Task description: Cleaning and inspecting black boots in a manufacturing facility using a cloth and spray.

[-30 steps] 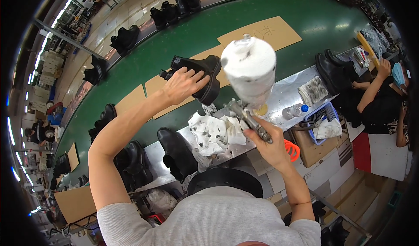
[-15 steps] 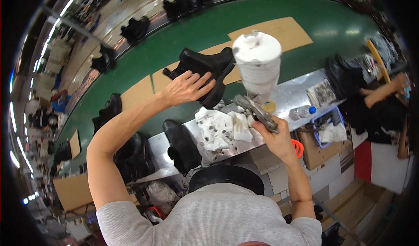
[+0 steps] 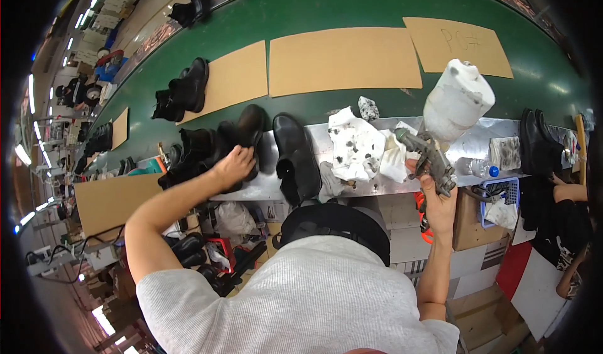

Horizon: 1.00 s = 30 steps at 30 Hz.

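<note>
My left hand (image 3: 236,166) is closed on the lower part of a black ankle boot (image 3: 252,123) at the left end of the metal bench. Its fingertips are curled and partly hidden against the boot. In my right hand (image 3: 437,197) is a grey, stained spray gun (image 3: 428,159), gripped by its handle. A large white wrapped cup (image 3: 457,100) tilts up from the gun. Between my hands another black boot (image 3: 295,153) stands on the bench, beside a white cloth with black stains (image 3: 356,142).
More black boots (image 3: 196,148) crowd the bench at far left, others (image 3: 182,90) the green belt (image 3: 352,9), near cardboard sheets (image 3: 342,59). Right are a clear bottle (image 3: 475,167), blue basket (image 3: 499,198) and boot pair (image 3: 540,139). Another person's arm (image 3: 568,194) shows at far right.
My left hand has moved left and down from above the belt, where it held up a boot, to the boots on the bench. The spray gun stays in my right hand. The view has shifted.
</note>
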Motion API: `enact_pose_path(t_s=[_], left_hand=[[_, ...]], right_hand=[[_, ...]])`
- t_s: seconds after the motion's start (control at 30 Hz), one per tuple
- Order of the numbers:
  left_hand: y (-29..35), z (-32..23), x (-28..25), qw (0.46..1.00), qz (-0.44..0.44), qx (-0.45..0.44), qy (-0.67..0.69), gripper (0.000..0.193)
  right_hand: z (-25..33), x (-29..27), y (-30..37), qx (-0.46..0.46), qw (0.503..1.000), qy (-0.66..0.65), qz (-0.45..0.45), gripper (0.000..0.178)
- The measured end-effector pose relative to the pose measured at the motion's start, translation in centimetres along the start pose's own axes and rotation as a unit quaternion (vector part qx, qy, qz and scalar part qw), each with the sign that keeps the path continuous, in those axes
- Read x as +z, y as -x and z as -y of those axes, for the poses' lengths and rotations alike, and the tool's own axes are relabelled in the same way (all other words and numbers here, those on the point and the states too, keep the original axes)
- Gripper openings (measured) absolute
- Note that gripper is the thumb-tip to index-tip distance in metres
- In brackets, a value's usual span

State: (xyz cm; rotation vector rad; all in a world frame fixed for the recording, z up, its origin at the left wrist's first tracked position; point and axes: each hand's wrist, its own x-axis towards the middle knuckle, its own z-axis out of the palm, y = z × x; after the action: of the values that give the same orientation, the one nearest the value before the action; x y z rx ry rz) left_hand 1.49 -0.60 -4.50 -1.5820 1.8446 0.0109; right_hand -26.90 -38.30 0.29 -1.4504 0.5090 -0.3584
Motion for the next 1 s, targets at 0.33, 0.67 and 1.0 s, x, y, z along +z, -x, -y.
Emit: enact_pose_path(t_s=[0.33,0.67,1.0], left_hand=[[-9.8,-9.9,-12.2,0.998,0.028,0.013,0.062,0.053],[-8.1,-0.2,-10.5,0.976,-0.058,-0.155,0.139,0.026],[-8.2,5.8,-15.1,0.958,-0.184,-0.2,0.094,0.055]], right_hand=[[-0.2,1.4,0.2,0.013,1.0,0.012,-0.014,0.037],[-0.8,0.1,1.2,0.095,0.993,0.001,0.07,0.021],[2.5,1.6,-2.6,-0.043,0.996,0.058,0.048,0.024]])
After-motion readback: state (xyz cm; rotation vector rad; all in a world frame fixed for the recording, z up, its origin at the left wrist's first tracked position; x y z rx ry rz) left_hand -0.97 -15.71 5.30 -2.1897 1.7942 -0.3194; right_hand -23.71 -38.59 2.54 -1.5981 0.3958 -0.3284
